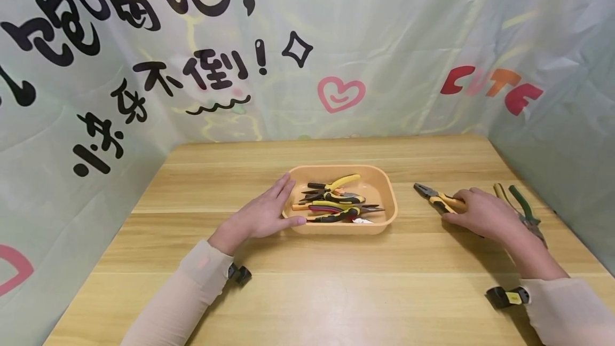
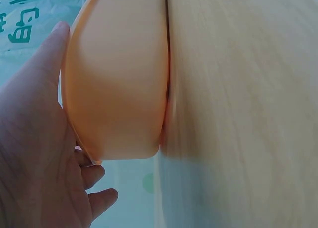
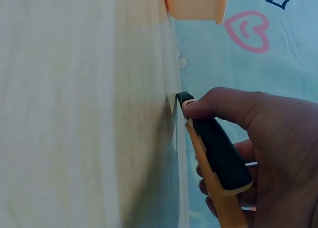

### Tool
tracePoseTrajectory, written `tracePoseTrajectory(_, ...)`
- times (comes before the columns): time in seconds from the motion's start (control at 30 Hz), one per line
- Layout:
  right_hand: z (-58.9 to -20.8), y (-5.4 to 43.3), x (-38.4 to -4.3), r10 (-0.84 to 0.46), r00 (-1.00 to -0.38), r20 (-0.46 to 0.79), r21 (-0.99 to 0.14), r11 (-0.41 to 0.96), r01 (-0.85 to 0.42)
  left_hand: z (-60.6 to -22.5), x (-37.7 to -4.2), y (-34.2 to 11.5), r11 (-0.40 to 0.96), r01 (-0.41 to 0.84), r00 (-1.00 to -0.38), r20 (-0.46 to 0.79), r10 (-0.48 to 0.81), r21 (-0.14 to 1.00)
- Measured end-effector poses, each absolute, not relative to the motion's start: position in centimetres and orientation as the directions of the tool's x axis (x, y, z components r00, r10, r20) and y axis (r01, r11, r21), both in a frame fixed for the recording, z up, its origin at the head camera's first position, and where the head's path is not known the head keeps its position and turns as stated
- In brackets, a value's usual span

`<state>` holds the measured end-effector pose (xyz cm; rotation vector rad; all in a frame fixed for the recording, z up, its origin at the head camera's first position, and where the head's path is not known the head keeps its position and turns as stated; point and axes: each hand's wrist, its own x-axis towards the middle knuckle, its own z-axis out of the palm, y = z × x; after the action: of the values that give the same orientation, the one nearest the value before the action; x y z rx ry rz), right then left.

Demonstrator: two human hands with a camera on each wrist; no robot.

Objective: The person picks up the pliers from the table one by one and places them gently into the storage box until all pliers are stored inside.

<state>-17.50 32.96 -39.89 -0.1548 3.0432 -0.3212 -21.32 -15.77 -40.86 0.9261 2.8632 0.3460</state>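
Observation:
A peach plastic basin (image 1: 391,218) holds several pliers (image 1: 336,196) with yellow, black and red handles. My left hand (image 1: 261,212) rests on the basin's left end, the thumb along the near rim and the fingers over the left edge. In the left wrist view, the thumb side of the hand (image 2: 30,114) lies against the rim. On the right, my right hand (image 1: 482,212) grips combination pliers (image 1: 430,194) by their yellow-and-black handles, the jaws pointing away to the left. Thumb and fingers wrap the handle (image 3: 221,153) in the right wrist view.
Green-and-yellow-handled pliers (image 1: 528,218) lie on the wooden table (image 1: 336,292) beyond my right hand, close to its right edge. Printed cloth walls (image 1: 394,52) close off the back and both sides. A white label-like scrap (image 1: 362,221) shows inside the basin.

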Motion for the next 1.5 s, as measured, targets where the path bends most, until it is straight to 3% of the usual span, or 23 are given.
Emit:
tracePoseTrajectory(1.13, -40.09, 32.36, -17.81, -0.146, -0.989, 0.006, -0.225, 0.964, -0.143, -40.81, -21.27, -15.82, 0.783, 0.565, -0.805, -0.033, 0.592, 0.262)
tracePoseTrajectory(1.5, -40.00, 32.01, -17.51, -0.188, -0.975, 0.114, -0.207, 0.956, -0.209, -40.84, -21.32, -15.77, 0.782, 0.568, -0.805, -0.025, 0.593, 0.257)
